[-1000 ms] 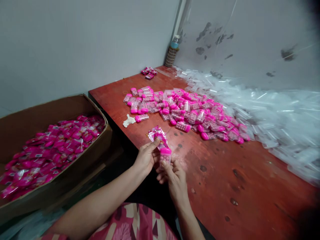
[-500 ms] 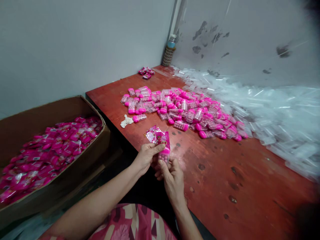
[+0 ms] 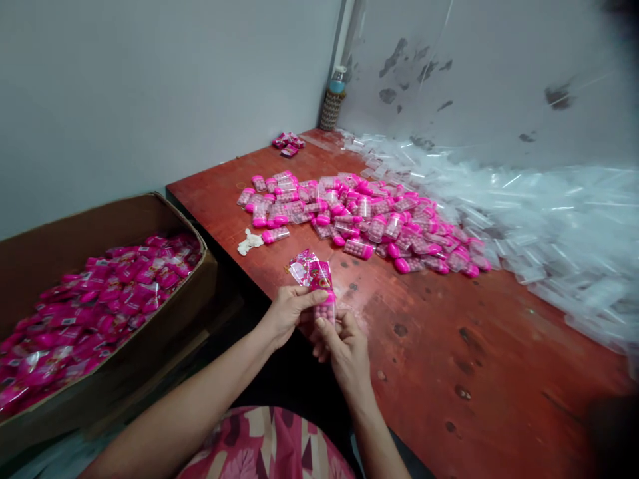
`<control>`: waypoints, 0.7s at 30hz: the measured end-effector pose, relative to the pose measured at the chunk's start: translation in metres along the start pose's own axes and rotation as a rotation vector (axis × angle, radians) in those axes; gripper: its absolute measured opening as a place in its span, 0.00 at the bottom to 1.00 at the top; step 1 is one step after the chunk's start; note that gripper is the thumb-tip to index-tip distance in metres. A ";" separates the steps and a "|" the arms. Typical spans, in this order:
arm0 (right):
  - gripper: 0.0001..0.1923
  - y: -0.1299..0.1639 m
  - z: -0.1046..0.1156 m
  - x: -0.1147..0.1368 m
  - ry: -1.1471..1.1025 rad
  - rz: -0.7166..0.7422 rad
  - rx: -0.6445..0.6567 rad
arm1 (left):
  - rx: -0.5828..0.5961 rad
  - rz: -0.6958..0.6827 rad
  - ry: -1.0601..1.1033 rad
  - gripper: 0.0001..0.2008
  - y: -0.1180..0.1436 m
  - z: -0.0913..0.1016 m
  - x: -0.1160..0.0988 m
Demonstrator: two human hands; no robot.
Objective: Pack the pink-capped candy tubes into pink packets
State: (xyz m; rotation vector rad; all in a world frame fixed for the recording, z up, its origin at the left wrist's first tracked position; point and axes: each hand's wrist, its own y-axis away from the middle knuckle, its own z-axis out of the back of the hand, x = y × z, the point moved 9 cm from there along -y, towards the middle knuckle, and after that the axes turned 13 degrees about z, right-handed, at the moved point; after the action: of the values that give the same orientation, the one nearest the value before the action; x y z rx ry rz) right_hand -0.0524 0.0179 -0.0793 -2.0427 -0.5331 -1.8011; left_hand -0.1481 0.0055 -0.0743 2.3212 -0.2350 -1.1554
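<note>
Holding, head view: your left hand (image 3: pixel 288 313) pinches some printed pink wrappers (image 3: pixel 321 274) at the capped end of a small bottle (image 3: pixel 325 311), thumb on top; your right hand (image 3: pixel 349 346) grips the bottle's lower body between thumb and fingers.
Bottle and wrapper: both sit between your hands at the table's near edge; you appear to be bringing cap and wrapper together, though whether the cap is inside cannot be told.
Next grip: probably calls for a steady left pinch and a straight right-hand push, without creasing the wrapper.
Red table (image 3: pixel 424 346): beyond your hands lies a heap of pink-capped bottles (image 3: pixel 369 219), a white scrap (image 3: pixel 249 241) just left of it; clear plastic pieces (image 3: pixel 574 233) bank along the stained wall (image 3: pixel 474 80).
Cardboard box (image 3: pixel 100 229): left of the table, holding pink packets (image 3: pixel 110 286).
Far corner: a white-topped bottle (image 3: pixel 337 80) stands in a woven holder (image 3: pixel 331 112).
</note>
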 end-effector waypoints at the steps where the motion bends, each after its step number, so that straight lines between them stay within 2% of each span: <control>1: 0.10 0.000 -0.004 -0.004 -0.076 -0.030 0.028 | 0.016 0.018 0.007 0.11 0.000 -0.001 0.001; 4: 0.11 0.002 -0.007 -0.008 -0.150 -0.065 0.045 | 0.045 0.047 -0.012 0.11 0.001 -0.001 0.004; 8: 0.10 0.002 0.006 0.010 0.165 0.073 -0.052 | 0.001 0.008 0.006 0.12 0.003 0.006 0.003; 9: 0.10 0.001 0.005 0.012 0.187 0.086 -0.052 | -0.005 -0.001 0.023 0.12 0.004 0.006 0.003; 11: 0.10 0.001 -0.001 0.007 0.067 0.036 0.001 | 0.017 -0.002 0.048 0.12 0.005 0.003 0.004; 13: 0.11 0.001 -0.010 -0.003 -0.159 -0.056 0.055 | 0.076 0.015 0.048 0.12 0.007 -0.003 0.007; 16: 0.12 0.001 -0.013 -0.010 -0.319 -0.102 0.044 | 0.160 0.053 0.002 0.12 0.011 -0.010 0.010; 18: 0.10 0.002 -0.011 -0.009 -0.266 -0.073 0.028 | 0.123 0.048 -0.010 0.12 0.012 -0.004 0.008; 21: 0.11 0.006 -0.011 -0.002 -0.215 -0.032 0.051 | -0.014 -0.002 0.049 0.10 0.013 0.015 0.003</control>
State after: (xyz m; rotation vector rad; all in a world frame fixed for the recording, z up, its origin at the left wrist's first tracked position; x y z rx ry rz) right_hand -0.0591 0.0068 -0.0803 -2.2176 -0.6680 -1.5770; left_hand -0.1570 -0.0127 -0.0767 2.3347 -0.2058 -1.0956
